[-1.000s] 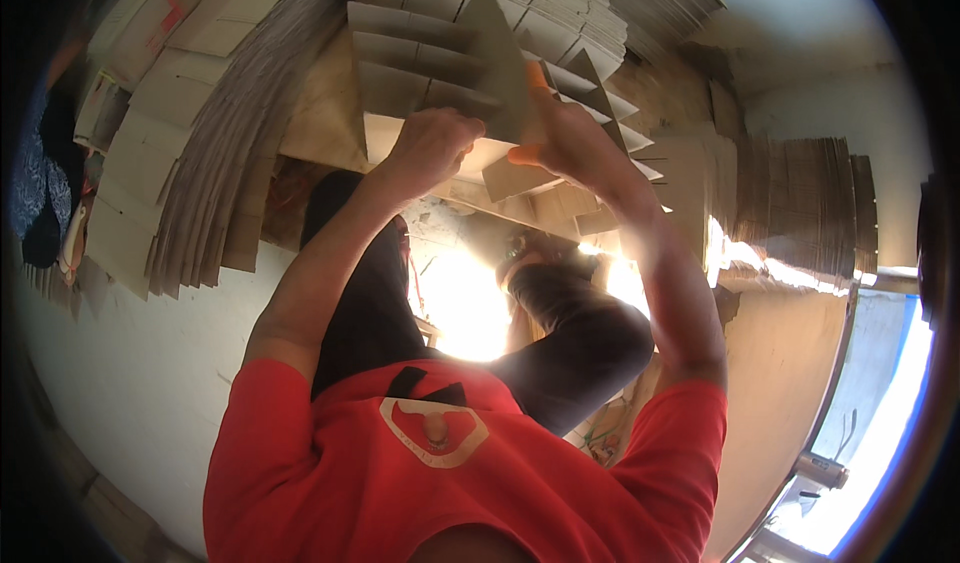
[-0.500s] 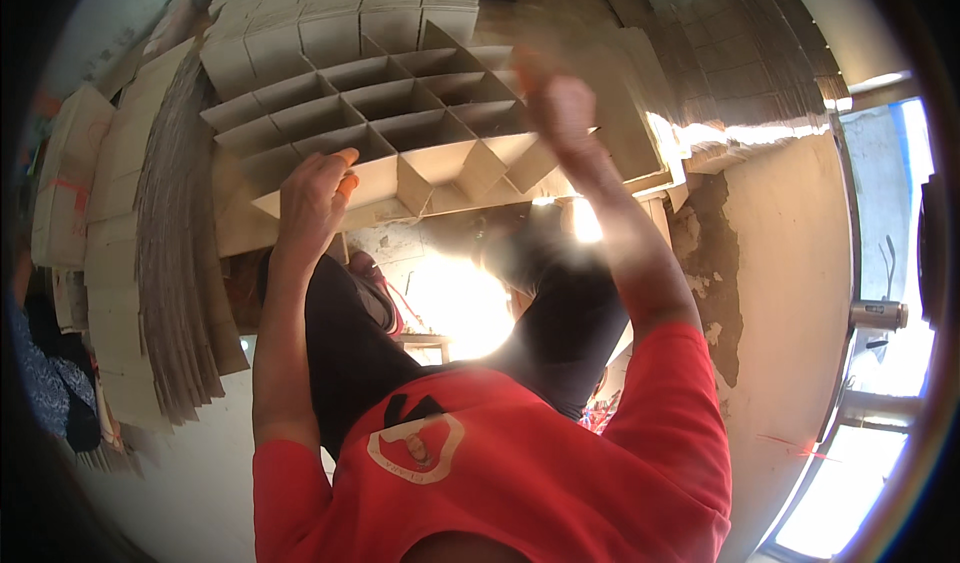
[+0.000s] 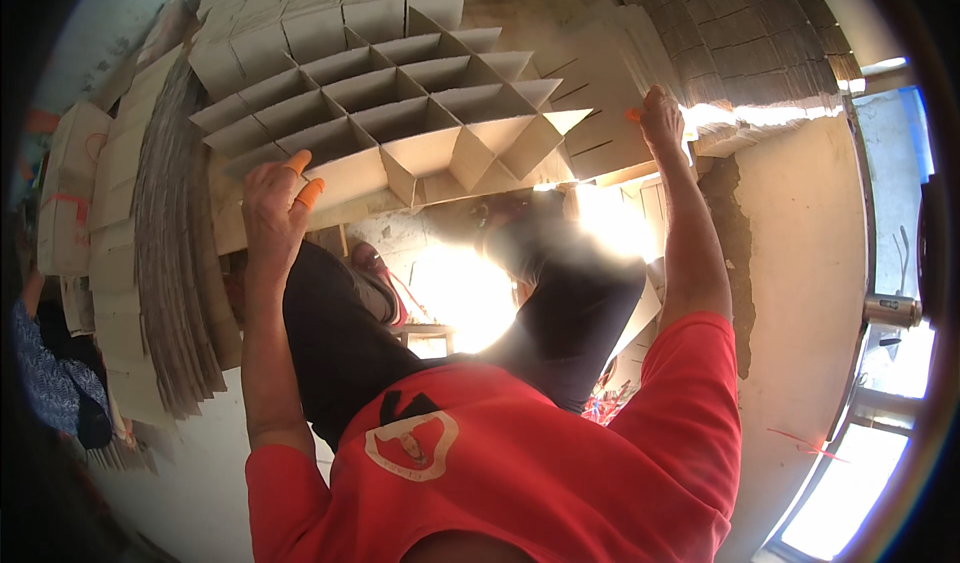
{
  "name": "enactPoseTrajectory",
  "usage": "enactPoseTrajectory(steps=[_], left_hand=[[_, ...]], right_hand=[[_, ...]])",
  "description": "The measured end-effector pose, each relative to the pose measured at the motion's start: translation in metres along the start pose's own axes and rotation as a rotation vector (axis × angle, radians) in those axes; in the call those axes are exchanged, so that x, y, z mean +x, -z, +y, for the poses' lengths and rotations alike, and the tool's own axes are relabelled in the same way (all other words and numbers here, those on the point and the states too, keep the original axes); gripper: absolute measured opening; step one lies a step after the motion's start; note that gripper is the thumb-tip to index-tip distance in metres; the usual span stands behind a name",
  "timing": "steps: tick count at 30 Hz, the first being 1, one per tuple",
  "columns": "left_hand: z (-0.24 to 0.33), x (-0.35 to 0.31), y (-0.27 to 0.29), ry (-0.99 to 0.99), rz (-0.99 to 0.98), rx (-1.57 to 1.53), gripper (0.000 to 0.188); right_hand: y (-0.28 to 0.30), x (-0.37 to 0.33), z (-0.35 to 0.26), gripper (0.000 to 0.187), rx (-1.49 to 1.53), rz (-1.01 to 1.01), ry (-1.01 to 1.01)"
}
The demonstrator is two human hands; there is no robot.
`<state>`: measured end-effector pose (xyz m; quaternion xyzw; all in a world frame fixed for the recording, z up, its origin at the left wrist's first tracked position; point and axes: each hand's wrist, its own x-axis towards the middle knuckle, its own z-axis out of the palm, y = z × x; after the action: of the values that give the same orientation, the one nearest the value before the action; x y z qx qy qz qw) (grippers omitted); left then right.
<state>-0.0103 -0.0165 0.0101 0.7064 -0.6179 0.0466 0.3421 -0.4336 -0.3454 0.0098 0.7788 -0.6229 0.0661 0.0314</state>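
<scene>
My curled right hand (image 3: 662,129) has moved right to slotted sheets (image 3: 612,73). My left hand (image 3: 272,208), fingers (image 3: 309,194) parted, stays near-left by the cardboard grid (image 3: 422,152). I can't tell either grip.

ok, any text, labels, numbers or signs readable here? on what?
Nothing clear enough to quote.
Red shirt: pale-bordered emblem on the chest, too small to read.
Carton at far left: red marks, too blurred to read.
</scene>
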Motion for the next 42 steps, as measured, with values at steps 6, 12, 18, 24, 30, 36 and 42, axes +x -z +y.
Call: enactPoseTrajectory(steps=[6,12,18,24,30,36,42], left_hand=[[0.000,-0.003,0.010,-0.036,0.009,-0.011,0.030],[-0.001,-0.009,0.014,0.058,0.039,-0.060,0.028],[-0.013,-0.016,0.017,0.142,0.094,-0.078,0.030],[-0.032,-0.021,0.027,0.156,0.111,0.023,0.031],[-0.029,-0.022,0.022,0.157,0.138,-0.035,0.021],[-0.029,-0.022,0.019,0.210,0.132,-0.184,0.016],[-0.029,-0.020,0.021,0.223,0.091,-0.124,0.013]], right_hand=[[-0.021,-0.009,-0.016,0.045,-0.099,0.304,0.029],[-0.007,0.013,0.012,0.041,0.071,0.140,-0.062],[0.018,-0.001,-0.016,0.028,0.162,0.423,-0.043],[0.109,-0.010,-0.110,0.048,0.392,0.877,0.278],[0.153,-0.065,-0.247,0.055,1.020,0.181,0.736],[0.142,-0.097,-0.319,0.052,0.905,0.028,0.858],[0.141,-0.093,-0.341,0.052,0.909,-0.043,0.777]])
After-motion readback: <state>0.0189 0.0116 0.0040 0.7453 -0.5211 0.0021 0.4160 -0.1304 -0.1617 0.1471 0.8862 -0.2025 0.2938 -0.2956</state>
